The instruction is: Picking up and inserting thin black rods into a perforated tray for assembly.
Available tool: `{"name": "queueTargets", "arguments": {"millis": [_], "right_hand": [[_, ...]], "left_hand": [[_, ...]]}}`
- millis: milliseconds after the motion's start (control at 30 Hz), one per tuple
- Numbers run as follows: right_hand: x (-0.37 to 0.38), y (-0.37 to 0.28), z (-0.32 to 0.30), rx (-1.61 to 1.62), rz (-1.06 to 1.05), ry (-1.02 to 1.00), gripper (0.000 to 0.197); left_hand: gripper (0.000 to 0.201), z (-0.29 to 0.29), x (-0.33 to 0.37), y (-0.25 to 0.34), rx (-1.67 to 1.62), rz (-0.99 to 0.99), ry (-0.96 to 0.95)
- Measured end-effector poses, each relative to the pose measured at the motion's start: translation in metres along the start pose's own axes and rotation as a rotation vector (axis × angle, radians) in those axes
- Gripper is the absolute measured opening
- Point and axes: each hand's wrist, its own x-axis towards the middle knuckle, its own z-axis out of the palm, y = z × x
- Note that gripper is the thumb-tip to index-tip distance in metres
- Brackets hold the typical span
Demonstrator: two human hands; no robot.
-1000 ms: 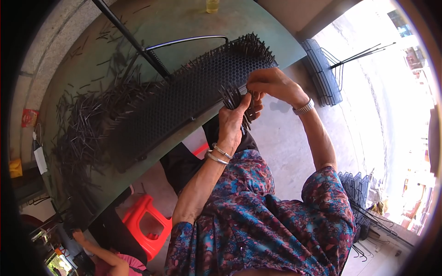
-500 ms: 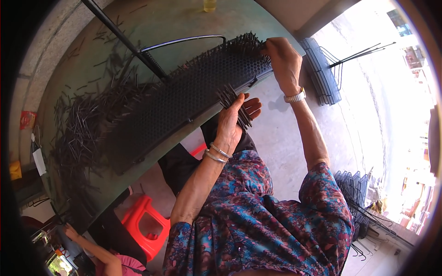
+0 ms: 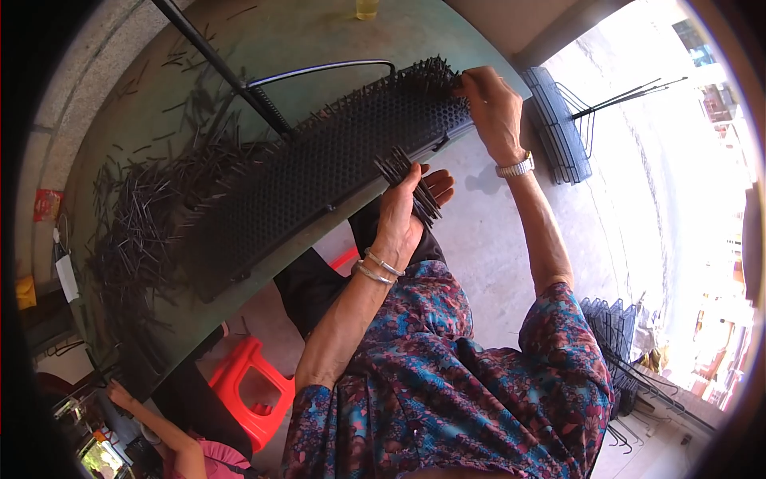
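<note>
A long black perforated panel [image 3: 319, 164] with rows of small holes lies slantwise along the table's near edge. Thin dark rods [image 3: 427, 78] stand upright and crowded in its far right end, with more along its back edge. My left hand [image 3: 396, 219], just off the panel's near side, is closed round a bundle of dark rods [image 3: 392, 166] under the thumb. At the right end of the panel, my right hand [image 3: 495, 108] is bent with its fingertips pinched together beside the standing rods. Whatever sits between those fingertips is too small to make out.
Loose dark rods [image 3: 148, 211] are heaped on the green table [image 3: 299, 32] at left. A black pole [image 3: 215, 64] with a metal bar rises behind the panel. A red stool [image 3: 251, 391] stands below, near another person's arm [image 3: 171, 431]. Racks [image 3: 558, 128] stand at right.
Both hands keep almost the same places; my right hand has shifted very slightly at the panel's right end. The other person's arm at lower left has moved a little.
</note>
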Motion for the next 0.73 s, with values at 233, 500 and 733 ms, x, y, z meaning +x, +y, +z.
{"name": "queueTargets", "arguments": {"millis": [233, 500, 733], "right_hand": [[0.004, 0.008, -0.002, -0.01, -0.035, -0.147, 0.008], [0.005, 0.011, 0.005, -0.227, -0.106, -0.215, 0.011], [0.013, 0.012, 0.009, -0.241, -0.064, -0.261, 0.014]], "left_hand": [[0.023, -0.002, -0.001, 0.002, 0.03, -0.002, -0.007], [0.02, 0.001, -0.005, 0.001, 0.097, 0.025, 0.114], [0.019, -0.012, 0.001, -0.001, 0.042, 0.049, -0.035]]}}
